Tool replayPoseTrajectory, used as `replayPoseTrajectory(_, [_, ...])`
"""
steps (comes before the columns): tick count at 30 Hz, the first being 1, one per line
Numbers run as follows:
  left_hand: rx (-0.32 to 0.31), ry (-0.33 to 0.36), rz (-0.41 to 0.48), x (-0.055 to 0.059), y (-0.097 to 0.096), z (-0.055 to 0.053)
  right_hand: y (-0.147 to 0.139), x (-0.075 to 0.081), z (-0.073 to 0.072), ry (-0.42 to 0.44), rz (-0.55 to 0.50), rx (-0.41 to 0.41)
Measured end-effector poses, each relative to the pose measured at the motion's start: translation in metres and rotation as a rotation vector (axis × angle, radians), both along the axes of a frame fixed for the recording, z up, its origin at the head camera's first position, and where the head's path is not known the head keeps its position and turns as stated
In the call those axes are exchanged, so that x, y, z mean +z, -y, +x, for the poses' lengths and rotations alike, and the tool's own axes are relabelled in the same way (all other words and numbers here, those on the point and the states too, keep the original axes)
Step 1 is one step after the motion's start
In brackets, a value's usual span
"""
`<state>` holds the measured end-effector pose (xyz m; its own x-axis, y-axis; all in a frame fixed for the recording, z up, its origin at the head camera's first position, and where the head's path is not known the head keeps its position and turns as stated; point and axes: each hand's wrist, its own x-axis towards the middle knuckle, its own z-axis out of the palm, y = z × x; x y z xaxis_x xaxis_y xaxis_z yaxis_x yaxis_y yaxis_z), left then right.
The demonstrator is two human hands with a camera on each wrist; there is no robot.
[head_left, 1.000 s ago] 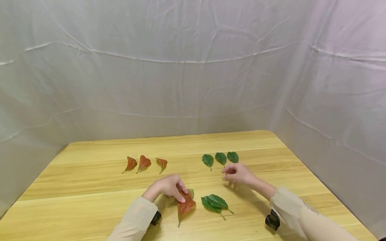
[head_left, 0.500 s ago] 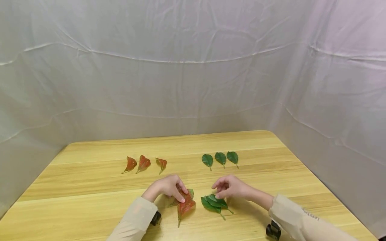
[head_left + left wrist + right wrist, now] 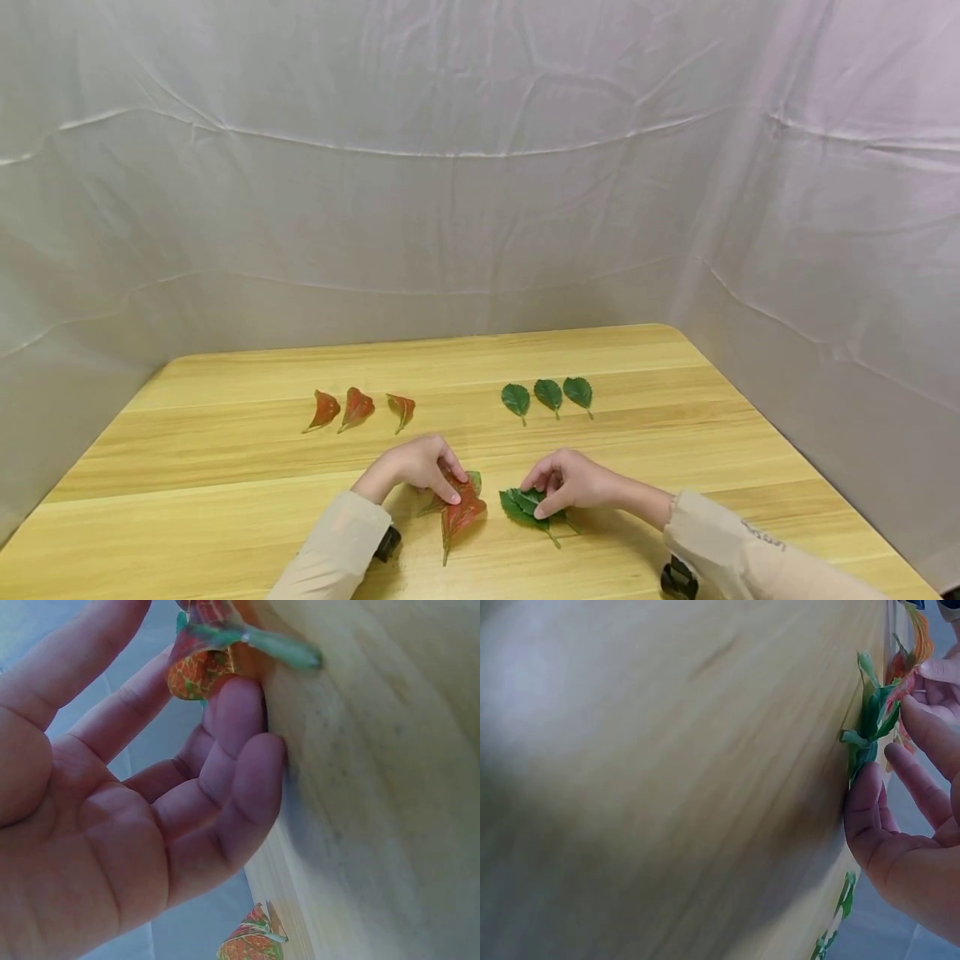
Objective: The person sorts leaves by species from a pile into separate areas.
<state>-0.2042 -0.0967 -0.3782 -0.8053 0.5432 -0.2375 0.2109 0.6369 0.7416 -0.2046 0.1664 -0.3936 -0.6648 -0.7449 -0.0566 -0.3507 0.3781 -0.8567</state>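
In the head view my left hand (image 3: 422,463) pinches a red leaf (image 3: 463,517) between thumb and index finger, low over the table's near middle. Under it lie other red-green leaves, partly hidden by the fingers. To the right, my right hand (image 3: 576,481) grips the upper leaf of a small pile of green leaves (image 3: 519,510), thumb on the near side and fingers on the far side. The left wrist view shows a leaf stem (image 3: 285,649) near the fingertips. In the right wrist view, thumb and fingers are at the green leaves (image 3: 870,712).
Three red leaves (image 3: 357,407) lie in a row at the back left of the wooden table (image 3: 225,533). Three green leaves (image 3: 548,394) form another row at the back right. A pale curtain (image 3: 465,208) hangs behind and beside the table.
My right hand has moved from near the back green row toward me, down to the green pile, and now grips its upper leaf. The left hand has stayed in place.
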Motion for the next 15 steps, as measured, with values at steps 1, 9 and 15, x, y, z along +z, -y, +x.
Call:
replayPoseTrajectory(1, [0.000, 0.002, 0.003, 0.0002, 0.0001, 0.0001, 0.0002, -0.0003, 0.0002, -0.004, 0.005, 0.000])
replayPoseTrajectory(9, [0.004, 0.027, 0.026, 0.0008, 0.0019, -0.0003, 0.0019, -0.0041, 0.0000, -0.061, 0.074, -0.020])
replayPoseTrajectory(15, [0.005, 0.017, 0.038, 0.0017, 0.0036, 0.0005, 0.0031, -0.0022, 0.0014, -0.071, 0.091, -0.021])
